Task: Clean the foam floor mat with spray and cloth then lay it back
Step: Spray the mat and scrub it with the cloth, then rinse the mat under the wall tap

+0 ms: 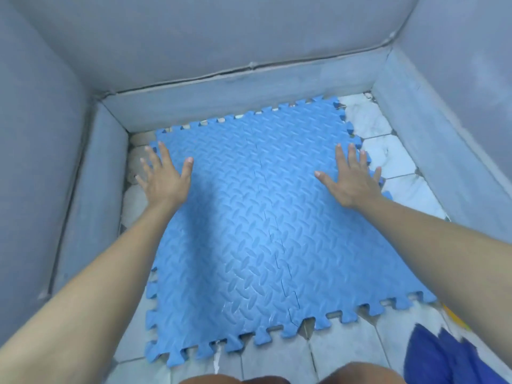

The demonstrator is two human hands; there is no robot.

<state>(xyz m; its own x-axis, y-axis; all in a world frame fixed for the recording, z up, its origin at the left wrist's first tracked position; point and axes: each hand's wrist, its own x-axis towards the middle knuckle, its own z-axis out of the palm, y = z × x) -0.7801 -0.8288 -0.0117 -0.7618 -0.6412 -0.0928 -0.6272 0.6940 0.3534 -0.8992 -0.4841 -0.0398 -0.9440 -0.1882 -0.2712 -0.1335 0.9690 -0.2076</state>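
Observation:
A blue foam floor mat with a leaf-pattern surface and jigsaw edges lies flat on the tiled floor in a room corner. It is made of two joined pieces with a seam down the middle. My left hand rests palm down with fingers spread on the mat's far left edge. My right hand lies palm down, fingers spread, near the mat's far right edge. Neither hand holds anything. No spray bottle is in view.
Grey walls with a tiled skirting enclose the corner at left, back and right. Pale floor tiles show beside the mat on the right and in front. A dark blue fabric and a yellow item sit at bottom right. My knees are at the bottom edge.

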